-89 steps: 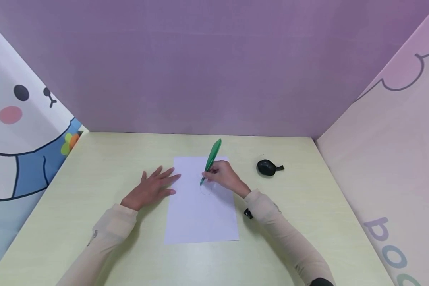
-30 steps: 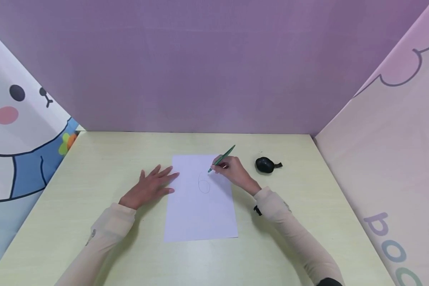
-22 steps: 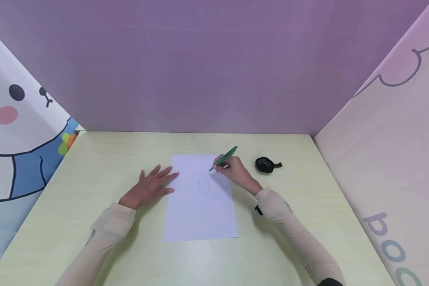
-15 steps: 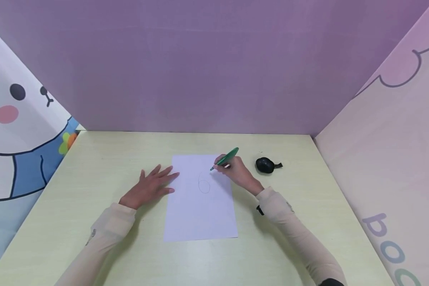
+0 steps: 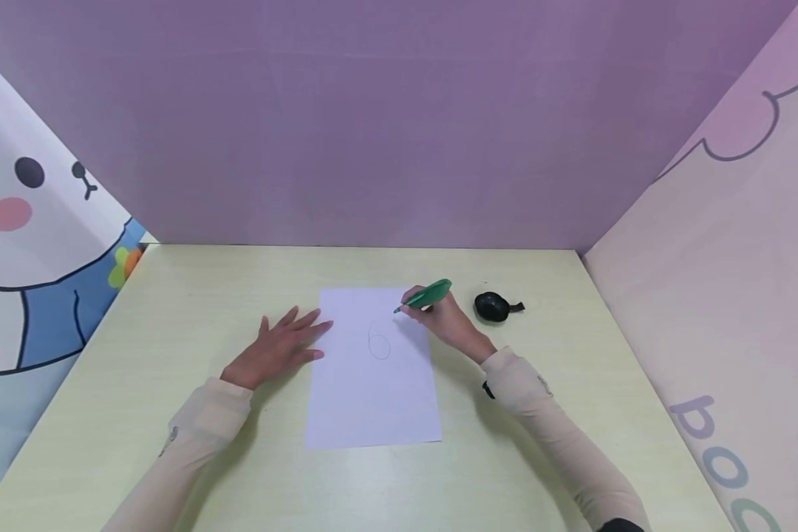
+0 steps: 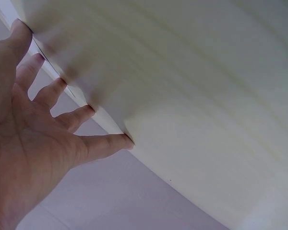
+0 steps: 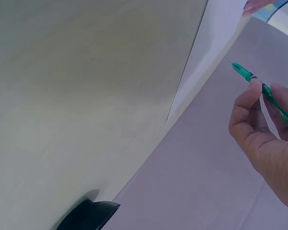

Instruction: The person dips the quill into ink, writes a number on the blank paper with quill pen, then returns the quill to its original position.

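A white sheet of paper lies on the table, bearing a thinly drawn figure like a 6. My right hand pinches a green leaf-shaped pen between thumb and fingers, over the sheet's upper right part. The pen leans to the right, its tip up and right of the drawn figure. In the right wrist view the pen tip appears raised off the paper. My left hand lies with spread fingers at the sheet's left edge, fingertips down on the surface.
A black rounded object with a short tab sits on the pale wooden table, right of the sheet. A purple panel stands behind the table. Printed panels flank both sides, the left one showing a cartoon animal.
Three seconds ago the pen tip was at the drawn loop; my right hand has since moved up and right, exposing the whole figure. The pen has tipped further right. My left hand stays put.
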A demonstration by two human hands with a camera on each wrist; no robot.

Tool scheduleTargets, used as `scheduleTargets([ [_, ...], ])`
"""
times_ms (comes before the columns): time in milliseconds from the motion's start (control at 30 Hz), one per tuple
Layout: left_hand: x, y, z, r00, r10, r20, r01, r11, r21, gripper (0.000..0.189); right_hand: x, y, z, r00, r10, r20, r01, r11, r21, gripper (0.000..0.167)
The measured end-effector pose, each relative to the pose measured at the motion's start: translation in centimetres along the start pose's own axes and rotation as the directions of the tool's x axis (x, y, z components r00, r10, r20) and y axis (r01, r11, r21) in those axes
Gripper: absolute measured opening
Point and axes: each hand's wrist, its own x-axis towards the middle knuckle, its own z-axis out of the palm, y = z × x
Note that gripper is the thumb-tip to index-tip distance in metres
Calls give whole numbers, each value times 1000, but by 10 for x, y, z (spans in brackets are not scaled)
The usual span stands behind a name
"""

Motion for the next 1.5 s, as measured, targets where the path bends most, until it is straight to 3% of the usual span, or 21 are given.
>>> scheduleTargets([
  [300, 1, 0, 0, 1000, 9, -8, -9, 1000, 1, 60, -1, 5, -5, 997, -70, -14, 70, 998, -3, 8],
  [700, 3, -2, -2, 1000, -6, 9, 6, 1000, -1, 60, -8, 3, -11, 992, -117, 41, 120, 990, -74, 14],
  [933, 1, 0, -2, 1000, -8, 5, 8, 1000, -6, 60, -14, -2, -13, 998, -50, 38, 49, 999, 5, 18],
  [1067, -1, 1, -2, 1000, -10, 11, 10, 1000, -8, 60, -17, -15, -19, 998, 9, 65, -15, 996, 93, 19],
  [1167, -2, 1, -2, 1000, -8, 12, 8, 1000, -5, 60, -19, -21, -24, 995, 57, 87, -66, 992, 105, 20],
  [1367, -1, 1, -2, 1000, -6, 8, 6, 1000, -15, 59, -21, -5, -24, 985, 139, 102, -147, 986, 76, 22],
  [1500, -1, 1, 0, 1000, -6, 4, 6, 1000, -22, 59, -24, 7, -23, 983, 152, 106, -161, 984, 78, 24],
])
